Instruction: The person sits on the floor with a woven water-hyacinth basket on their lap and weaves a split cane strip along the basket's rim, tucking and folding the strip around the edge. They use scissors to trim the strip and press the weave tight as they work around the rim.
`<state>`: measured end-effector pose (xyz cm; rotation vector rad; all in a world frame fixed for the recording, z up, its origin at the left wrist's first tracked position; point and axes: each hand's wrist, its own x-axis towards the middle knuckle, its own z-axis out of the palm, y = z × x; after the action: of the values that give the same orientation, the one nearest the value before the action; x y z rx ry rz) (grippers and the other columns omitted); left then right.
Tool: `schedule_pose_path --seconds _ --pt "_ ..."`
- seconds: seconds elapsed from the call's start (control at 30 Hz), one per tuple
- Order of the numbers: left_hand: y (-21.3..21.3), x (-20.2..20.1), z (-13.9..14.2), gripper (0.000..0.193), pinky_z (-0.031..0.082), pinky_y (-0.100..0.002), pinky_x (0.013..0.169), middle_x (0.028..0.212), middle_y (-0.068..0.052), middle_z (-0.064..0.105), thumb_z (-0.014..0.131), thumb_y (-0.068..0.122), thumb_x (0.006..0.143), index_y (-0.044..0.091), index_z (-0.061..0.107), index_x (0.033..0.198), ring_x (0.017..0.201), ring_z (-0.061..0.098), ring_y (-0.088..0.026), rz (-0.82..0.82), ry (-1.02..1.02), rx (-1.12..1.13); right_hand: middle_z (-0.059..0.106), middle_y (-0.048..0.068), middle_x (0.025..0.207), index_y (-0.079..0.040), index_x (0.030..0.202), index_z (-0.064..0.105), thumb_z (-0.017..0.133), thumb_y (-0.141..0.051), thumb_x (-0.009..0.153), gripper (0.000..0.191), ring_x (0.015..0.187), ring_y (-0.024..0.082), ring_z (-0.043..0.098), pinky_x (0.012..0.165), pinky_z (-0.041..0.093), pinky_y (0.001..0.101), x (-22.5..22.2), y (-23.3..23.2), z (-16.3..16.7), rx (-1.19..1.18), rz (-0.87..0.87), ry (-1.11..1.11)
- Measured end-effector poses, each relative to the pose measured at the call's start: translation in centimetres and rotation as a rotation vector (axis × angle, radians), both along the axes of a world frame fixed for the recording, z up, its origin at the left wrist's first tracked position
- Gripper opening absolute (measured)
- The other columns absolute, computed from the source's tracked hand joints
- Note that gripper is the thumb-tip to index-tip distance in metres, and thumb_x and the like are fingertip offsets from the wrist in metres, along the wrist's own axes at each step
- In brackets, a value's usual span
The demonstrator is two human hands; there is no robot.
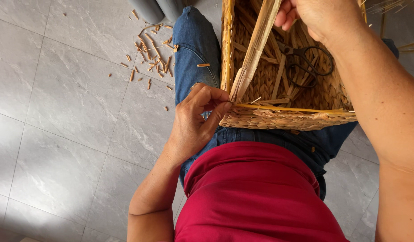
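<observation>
A woven straw basket [287,120] rests on my lap, its near rim towards me. My left hand [196,118] pinches the end of a thin yellow strand [283,109] at the basket's near left corner; the strand runs along the inside of the rim. My right hand [321,15] is over the basket's top and grips the upper end of a broad flat straw strip [256,45] that slants down to the same corner. Black scissors [305,62] lie inside the basket on its woven bottom.
I sit in blue jeans [196,49] and a red top [256,197] above a grey tiled floor [68,116]. Several short straw offcuts [151,54] litter the floor by my left knee. Grey legs of some furniture [155,9] stand at the top.
</observation>
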<state>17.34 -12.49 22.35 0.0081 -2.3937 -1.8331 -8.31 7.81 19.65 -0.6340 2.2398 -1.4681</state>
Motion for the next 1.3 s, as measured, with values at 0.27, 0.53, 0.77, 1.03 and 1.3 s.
schedule_pose_path --seconds 0.27,0.53,0.77,1.03,1.3 --pt "0.0 0.1 0.4 0.016 0.064 -0.028 0.088 0.106 -0.009 0.062 0.074 -0.001 0.095 -0.001 0.066 0.109 0.096 0.073 -0.016 -0.027 0.033 -0.03 0.067 0.008 0.083 -0.003 0.102 0.065 0.047 -0.025 0.118 0.033 0.066 0.011 0.065 0.053 0.053 0.0235 0.8 -2.1 0.7 0.047 -0.061 -0.157" --pt "1.6 -0.3 -0.5 0.02 0.061 -0.031 0.077 0.1 -0.011 0.058 0.074 -0.004 0.088 0.001 0.066 0.105 0.086 0.069 -0.02 0.056 0.047 -0.248 0.069 0.013 0.093 -0.002 0.11 0.064 0.053 -0.016 0.11 0.017 0.071 0.017 0.068 0.061 0.058 0.0258 2.2 -2.5 1.9 0.0 0.184 -0.342" --pt "2.0 0.2 -1.0 0.03 0.06 -0.032 0.081 0.101 -0.011 0.056 0.071 -0.007 0.09 0.002 0.056 0.115 0.089 0.068 -0.021 0.064 0.095 -0.222 0.071 0.015 0.091 0.0 0.107 0.063 0.051 -0.012 0.11 0.017 0.068 0.018 0.071 0.057 0.06 0.0281 3.3 -2.8 1.5 0.018 0.104 -0.223" --pt "1.7 0.1 -1.0 0.03 0.058 -0.032 0.078 0.099 -0.01 0.058 0.074 -0.006 0.091 0.003 0.054 0.11 0.086 0.067 -0.02 0.06 0.109 -0.214 0.071 0.014 0.088 0.0 0.107 0.064 0.05 -0.011 0.11 0.018 0.066 0.018 0.071 0.054 0.06 0.027 3.1 -3.1 1.7 0.065 0.116 -0.206" --pt "1.2 0.0 -1.1 0.03 0.06 -0.03 0.081 0.101 -0.009 0.059 0.074 -0.006 0.091 0.003 0.052 0.109 0.089 0.069 -0.019 0.03 0.103 -0.187 0.07 0.015 0.085 0.002 0.106 0.064 0.051 -0.012 0.11 0.019 0.065 0.018 0.071 0.053 0.061 0.028 3.4 -3.7 2.0 0.116 0.127 -0.168"
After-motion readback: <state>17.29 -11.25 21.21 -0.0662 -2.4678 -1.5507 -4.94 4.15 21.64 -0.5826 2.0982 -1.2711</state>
